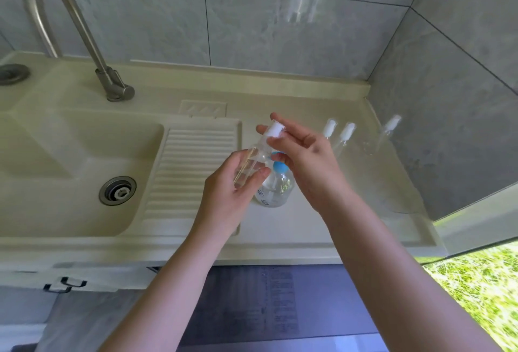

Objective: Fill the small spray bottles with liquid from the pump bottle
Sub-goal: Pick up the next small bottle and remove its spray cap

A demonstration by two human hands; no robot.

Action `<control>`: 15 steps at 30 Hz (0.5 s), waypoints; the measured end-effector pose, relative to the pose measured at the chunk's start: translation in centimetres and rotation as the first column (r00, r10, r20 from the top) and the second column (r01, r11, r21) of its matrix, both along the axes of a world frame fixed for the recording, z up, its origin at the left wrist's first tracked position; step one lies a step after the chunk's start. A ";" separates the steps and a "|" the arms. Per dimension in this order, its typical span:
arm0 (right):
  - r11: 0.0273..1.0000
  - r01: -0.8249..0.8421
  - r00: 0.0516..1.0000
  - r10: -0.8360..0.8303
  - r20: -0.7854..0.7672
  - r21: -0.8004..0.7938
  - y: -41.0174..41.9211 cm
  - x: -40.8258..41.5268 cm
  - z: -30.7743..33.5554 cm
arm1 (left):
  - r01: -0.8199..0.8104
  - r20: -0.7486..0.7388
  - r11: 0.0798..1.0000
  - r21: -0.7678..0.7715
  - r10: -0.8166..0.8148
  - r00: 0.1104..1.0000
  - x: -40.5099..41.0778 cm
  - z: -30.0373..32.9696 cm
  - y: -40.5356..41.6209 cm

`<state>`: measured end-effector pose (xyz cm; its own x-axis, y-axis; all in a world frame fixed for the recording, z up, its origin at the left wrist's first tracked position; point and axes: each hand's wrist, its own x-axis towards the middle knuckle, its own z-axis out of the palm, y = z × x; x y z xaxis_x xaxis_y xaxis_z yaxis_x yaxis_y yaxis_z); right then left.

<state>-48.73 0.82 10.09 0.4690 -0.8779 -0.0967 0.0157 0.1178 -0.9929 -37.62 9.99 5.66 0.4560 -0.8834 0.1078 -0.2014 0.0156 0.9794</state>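
My left hand grips the clear body of a small spray bottle, held tilted above the counter. My right hand has its fingertips closed on that bottle's white spray cap. Just below my hands a clear pump bottle with a blue top stands on the counter, with clear liquid in it. Two more small spray bottles with white caps stand to the right, near the wall.
A cream sink unit holds a basin with a steel drain, a ribbed washboard and a curved steel tap. Grey tiled walls close the back and right side; the right wall mirrors a bottle.
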 end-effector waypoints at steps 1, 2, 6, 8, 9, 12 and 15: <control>1.000 -0.013 1.000 0.013 0.000 0.017 0.2 -0.1 0.2 | 0.005 -0.005 1.000 0.004 -0.005 1.000 -0.1 0.0 0.2; 1.000 -0.001 1.000 0.002 -0.013 0.024 0.4 -0.1 0.3 | 0.010 -0.017 1.000 0.004 -0.010 1.000 -0.2 0.0 0.3; 0.980 0.183 0.979 -0.189 -0.081 -0.084 1.3 0.1 0.2 | 0.061 -0.063 0.998 -0.013 -0.062 0.996 -0.7 0.4 0.7; 0.978 0.188 0.982 -0.190 -0.012 -0.087 1.4 -0.3 0.3 | 0.067 -0.100 0.997 -0.022 -0.069 0.993 -0.8 0.5 0.8; 0.985 0.157 0.987 -0.155 0.035 -0.069 1.4 -0.5 0.5 | 0.063 -0.119 0.998 -0.024 -0.066 0.991 -0.9 0.6 0.9; 1.000 0.004 0.986 -0.007 0.164 0.016 1.3 -0.9 0.8 | 0.058 -0.125 0.998 -0.027 -0.061 0.990 -1.1 0.6 0.9; 0.998 0.057 0.997 -0.058 0.050 0.021 1.4 -0.7 0.9 | 0.051 -0.119 0.998 -0.020 -0.053 0.992 -1.3 0.6 0.9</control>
